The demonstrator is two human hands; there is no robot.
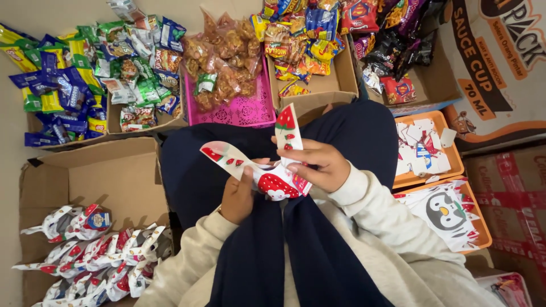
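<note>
- While both hands work over the lap, the left hand (238,196) and right hand (314,165) close their fingers on a white strawberry-print paper pouch (273,181).
- Finished pouches (96,253) fill a cardboard box at left.
- Snack packets (85,74) crowd the boxes above; a pink tray (239,111) holds clear bags.
- An orange tray (449,170) carries flat cut-outs.

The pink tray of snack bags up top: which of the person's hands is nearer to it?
Left. The left hand sits below the pink tray, almost in line with it. The right hand is lower right of the tray, farther off. Both hold the strawberry-print paper box.
</note>
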